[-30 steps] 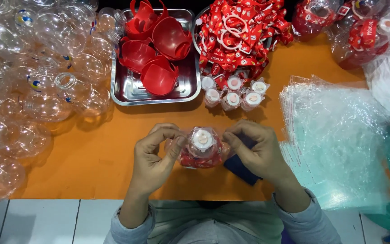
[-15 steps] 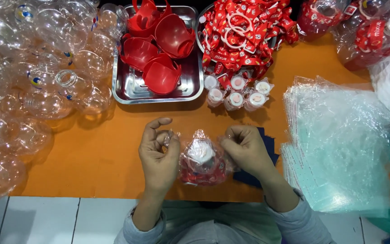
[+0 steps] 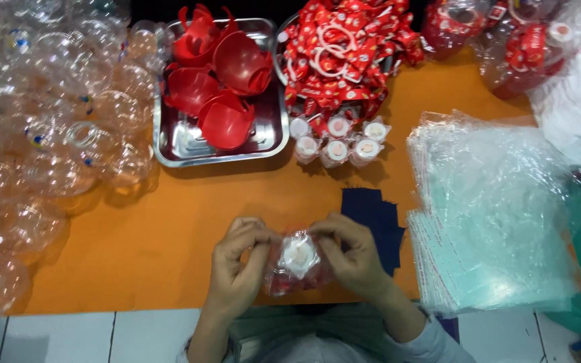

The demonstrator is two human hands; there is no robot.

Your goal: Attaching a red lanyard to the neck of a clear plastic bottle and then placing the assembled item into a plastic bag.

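Tabletop, orange and wide, lies under both hands. Far out to the left of the fingers sits a big heap of clear plastic balls, piled on each other and spilling along the edge. On the other side, just right of the fingers, a thick stack of clear plastic bags lies flat, with a white bag past its far corner. Straight ahead of the fingers, well apart from them, stands a shiny metal tray with red plastic half shells lying in it, some tipped on their sides. Next to that tray, ahead and a bit right, is a pile of red and white straps. In front of that pile stand small wrapped white caps in two short rows, close together. A dark blue cloth lies flat, partly hidden behind the right fingers.

Left hand and right hand meet in the middle, near the person's body. Between them is a small clear packet with a white round piece and something red inside. The fingers of both hands are pinched on the packet, the left ones on its left top corner and the right ones on its right top corner. The packet is held up just above the near edge of the tabletop.
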